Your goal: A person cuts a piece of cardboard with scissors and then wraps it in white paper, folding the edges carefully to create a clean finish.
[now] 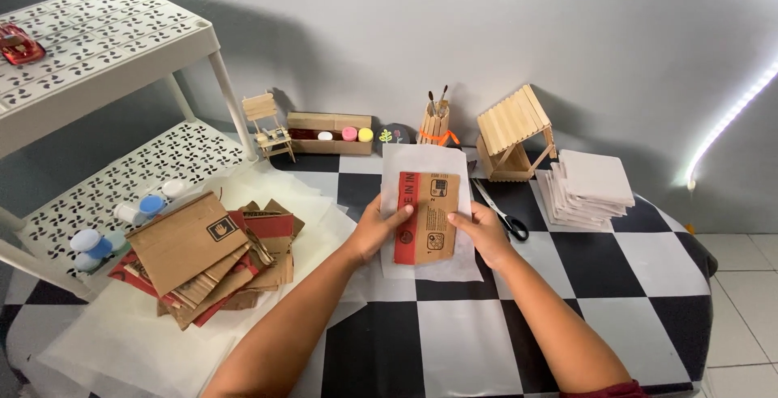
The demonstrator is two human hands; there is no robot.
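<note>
Both hands, L (379, 228) & R (480, 232), pinch 1 cardboard piece (427, 218) by its side edges, held flat on a white paper sheet (421, 163) at the worktop (486, 341) centre. Cardboard prob. light, stiff, creases if bent; edge grip suits it. Scissors (501, 211) just beside R hand; cardboard pile (207, 256) to the L.

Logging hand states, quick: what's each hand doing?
Left hand: holding the cardboard piece against white paper.
Right hand: holding the cardboard piece's other edge.

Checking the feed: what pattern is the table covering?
Black-and-white checkered tablecloth, clearest in the head view.
</note>
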